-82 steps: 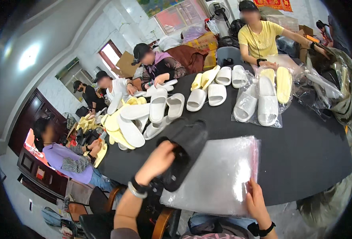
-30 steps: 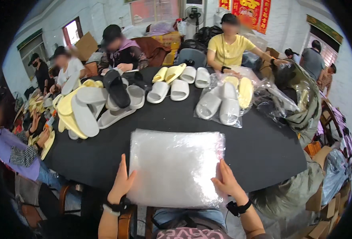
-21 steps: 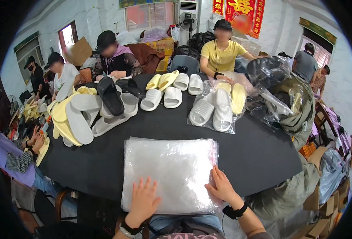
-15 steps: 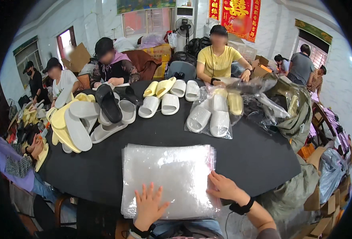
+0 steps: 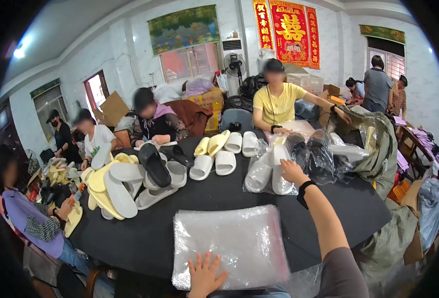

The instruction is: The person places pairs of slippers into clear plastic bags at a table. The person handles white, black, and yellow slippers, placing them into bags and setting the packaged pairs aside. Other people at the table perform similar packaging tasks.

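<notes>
Here, the left hand lies unclenched, fingers spread over the near edge of a stack of clear plastic bags, grasping nothing. The right hand is stretched farther out, its fingertips at the bagged pale slippers; whether they pinch film, grip a sole or merely touch cannot be told. Just beyond and to the right of that hand lie bagged black slippers. Ahead of the left hand, across bare black table, sits a heap of loose grey and yellow slippers.

For good handling, the left palm should probably press lightly and flatly, since slick film seems apt to slide. The right fingers would do best to close on firm sole through the wrapping, clear of the neighbouring black pair.
</notes>
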The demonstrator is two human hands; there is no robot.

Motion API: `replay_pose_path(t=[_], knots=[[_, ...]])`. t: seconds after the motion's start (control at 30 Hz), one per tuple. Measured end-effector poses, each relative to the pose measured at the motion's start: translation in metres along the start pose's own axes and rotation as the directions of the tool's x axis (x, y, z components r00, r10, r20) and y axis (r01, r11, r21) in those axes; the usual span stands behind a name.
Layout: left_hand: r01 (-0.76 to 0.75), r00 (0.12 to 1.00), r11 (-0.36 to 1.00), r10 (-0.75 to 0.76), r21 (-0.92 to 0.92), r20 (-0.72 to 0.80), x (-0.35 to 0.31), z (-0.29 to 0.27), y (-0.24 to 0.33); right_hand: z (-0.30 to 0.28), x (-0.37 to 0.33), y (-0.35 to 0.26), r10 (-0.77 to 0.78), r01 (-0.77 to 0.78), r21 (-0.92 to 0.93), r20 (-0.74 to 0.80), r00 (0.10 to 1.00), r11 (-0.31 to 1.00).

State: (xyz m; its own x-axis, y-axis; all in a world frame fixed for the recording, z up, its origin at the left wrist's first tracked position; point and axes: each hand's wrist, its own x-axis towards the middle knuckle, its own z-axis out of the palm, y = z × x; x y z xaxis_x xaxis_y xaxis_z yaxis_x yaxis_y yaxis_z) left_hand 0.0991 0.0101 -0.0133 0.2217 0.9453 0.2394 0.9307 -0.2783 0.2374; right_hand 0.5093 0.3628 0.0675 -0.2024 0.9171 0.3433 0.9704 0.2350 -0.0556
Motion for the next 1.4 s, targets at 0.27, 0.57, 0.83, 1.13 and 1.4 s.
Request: replay_pose_path(t=[0.27,0.57,0.83,1.13,1.4], knots=[[-0.076,0.987,0.988,0.094,0.138,-0.132,-0.006,0.01,-0.006,0.01,0.008,-0.003,0.016,-0.012,-0.073,0.055,0.998,0.997],[-0.051,0.995,0.987,0.064,0.151,-0.078,-0.005,0.004,-0.003,-0.104,-0.012,-0.003,0.176,-0.166,0.836,0.085,0.981,0.522],[0.005,1.0,1.0,-0.006,0.014,0.026,0.002,-0.011,0.005,-0.203,-0.121,-0.13,0.015,-0.178,0.969,0.183,0.983,-0.171],[0.018,1.0,0.909,-0.016,-0.416,0.009,-0.01,0.052,-0.021,-0.124,-0.215,-0.257,-0.403,-0.103,0.946,0.227,0.887,0.308],[0.059,0.976,0.755,0.093,-0.653,0.195,-0.014,0.008,-0.017,-0.074,-0.239,-0.197,-0.077,0.129,0.366,-0.152,0.985,0.922]])
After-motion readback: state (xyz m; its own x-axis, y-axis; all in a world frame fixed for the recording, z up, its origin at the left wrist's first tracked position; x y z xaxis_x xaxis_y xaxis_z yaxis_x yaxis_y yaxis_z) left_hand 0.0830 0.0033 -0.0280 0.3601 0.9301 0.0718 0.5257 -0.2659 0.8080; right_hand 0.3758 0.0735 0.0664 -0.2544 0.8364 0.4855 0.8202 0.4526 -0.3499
